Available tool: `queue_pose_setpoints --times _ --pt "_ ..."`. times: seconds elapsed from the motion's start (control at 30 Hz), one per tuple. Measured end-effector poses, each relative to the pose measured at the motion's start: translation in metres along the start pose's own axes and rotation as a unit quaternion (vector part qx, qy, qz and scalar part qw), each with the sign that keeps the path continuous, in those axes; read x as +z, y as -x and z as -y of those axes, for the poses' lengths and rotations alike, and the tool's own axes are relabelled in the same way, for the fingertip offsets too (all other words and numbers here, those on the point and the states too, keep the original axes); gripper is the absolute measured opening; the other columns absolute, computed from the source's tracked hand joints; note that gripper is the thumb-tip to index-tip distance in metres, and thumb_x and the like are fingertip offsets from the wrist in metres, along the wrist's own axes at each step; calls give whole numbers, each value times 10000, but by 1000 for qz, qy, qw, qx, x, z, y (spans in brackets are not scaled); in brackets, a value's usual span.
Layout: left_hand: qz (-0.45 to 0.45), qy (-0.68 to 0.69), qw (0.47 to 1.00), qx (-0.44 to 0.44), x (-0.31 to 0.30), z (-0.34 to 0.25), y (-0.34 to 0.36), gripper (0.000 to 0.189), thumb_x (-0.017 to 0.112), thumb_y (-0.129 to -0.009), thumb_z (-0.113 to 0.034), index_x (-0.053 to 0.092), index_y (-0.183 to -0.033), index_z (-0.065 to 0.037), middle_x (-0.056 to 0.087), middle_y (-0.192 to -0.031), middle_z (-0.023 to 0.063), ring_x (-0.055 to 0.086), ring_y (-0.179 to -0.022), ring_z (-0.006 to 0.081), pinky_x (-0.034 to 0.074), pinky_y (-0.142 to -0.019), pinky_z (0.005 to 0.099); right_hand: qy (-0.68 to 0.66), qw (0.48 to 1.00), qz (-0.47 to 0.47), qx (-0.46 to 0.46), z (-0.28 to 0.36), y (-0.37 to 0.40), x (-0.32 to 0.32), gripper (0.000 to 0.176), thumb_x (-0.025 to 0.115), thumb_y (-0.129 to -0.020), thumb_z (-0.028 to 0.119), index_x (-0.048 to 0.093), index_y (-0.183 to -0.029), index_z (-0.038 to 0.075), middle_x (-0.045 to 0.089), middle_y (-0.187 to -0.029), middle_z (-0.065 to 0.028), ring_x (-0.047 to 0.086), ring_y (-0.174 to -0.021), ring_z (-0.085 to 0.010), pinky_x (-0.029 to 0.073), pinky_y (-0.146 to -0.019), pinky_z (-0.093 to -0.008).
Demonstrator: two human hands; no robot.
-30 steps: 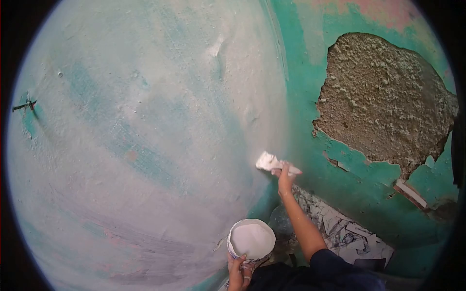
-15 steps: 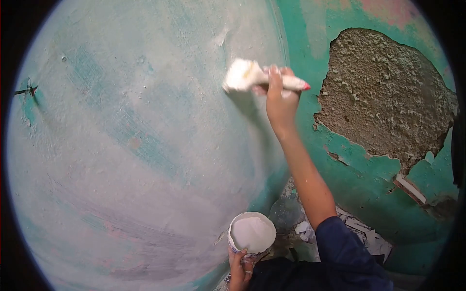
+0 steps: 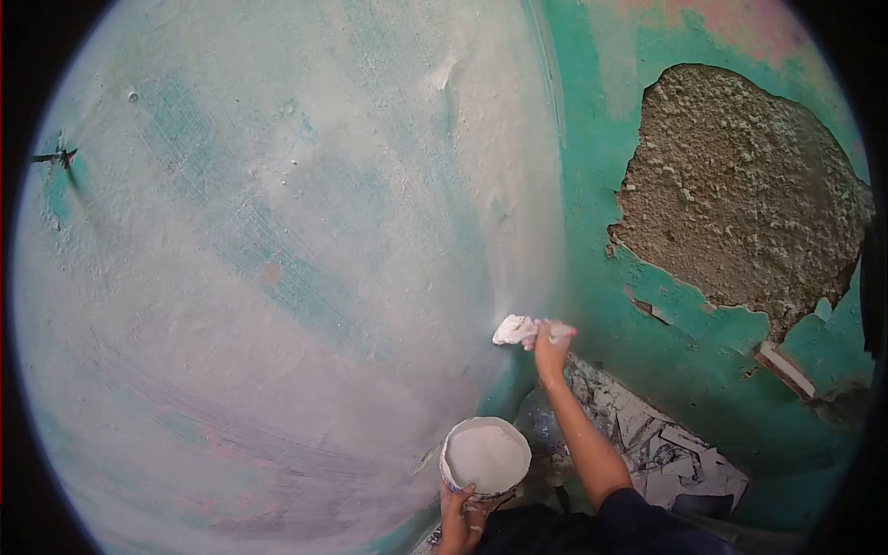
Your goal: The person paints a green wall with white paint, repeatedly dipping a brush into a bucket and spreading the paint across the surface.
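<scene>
My right hand [image 3: 552, 348] is closed around the handle of a paintbrush [image 3: 514, 330] coated in white paint. Its bristles point left against the lower right part of the whitish wall [image 3: 370, 231], close to the corner; whether they touch it is hard to tell. Lower down, my left hand [image 3: 460, 518] grips a round tub [image 3: 448, 474] by its near side, thumb at the rim. White paint [image 3: 487, 453] lies inside the tub. Patches of turquoise show through the thin white coat on the wall.
A green wall [image 3: 597, 185] meets the whitish one at a corner on the right. It has a large rough hole [image 3: 740, 194] in its plaster. Broken white debris [image 3: 647, 425] lies on the floor below. A dark wire end [image 3: 57, 157] sticks out at far left.
My right hand has moved the paintbrush down along the wall near the corner, from upper centre to just above the tub. My left hand and the tub are almost where they were.
</scene>
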State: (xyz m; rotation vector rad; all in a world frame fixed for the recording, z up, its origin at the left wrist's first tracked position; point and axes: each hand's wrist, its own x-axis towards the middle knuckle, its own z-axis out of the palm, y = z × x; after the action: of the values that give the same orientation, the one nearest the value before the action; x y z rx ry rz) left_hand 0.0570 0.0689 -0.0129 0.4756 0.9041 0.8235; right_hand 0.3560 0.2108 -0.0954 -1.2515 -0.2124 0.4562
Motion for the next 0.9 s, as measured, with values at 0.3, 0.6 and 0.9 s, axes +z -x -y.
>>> queue_pose_setpoints --times 0.3,0.6,0.9 --pt "34 39 999 11 -3 -2 -2 713 569 -807 -36 225 -1425 -128 379 -1371 175 451 -1255 370 471 -971 577 -120 948 104 -276 276 -8 102 192 567 -952 201 581 -987 13 672 -930 -139 689 -834 -256 559 -639 -298" --pt "34 28 999 9 -3 -11 -3 722 571 -802 -44 225 -1431 -124 376 -1371 174 442 -1263 367 454 -985 584 -242 966 33 -83 89 -5 67 435 516 -993 257 461 -1280 -66 541 -1235 -166 647 -1007 -234 570 -812 -313" --pt "41 1 999 -3 -12 -14 -7 715 570 -806 -51 237 -1434 -122 392 -1363 161 450 -1254 347 459 -975 562 162 986 39 -26 -10 6 -2 228 558 -969 180 552 -1062 -29 651 -865 -119 663 -704 -168 551 -574 -264"
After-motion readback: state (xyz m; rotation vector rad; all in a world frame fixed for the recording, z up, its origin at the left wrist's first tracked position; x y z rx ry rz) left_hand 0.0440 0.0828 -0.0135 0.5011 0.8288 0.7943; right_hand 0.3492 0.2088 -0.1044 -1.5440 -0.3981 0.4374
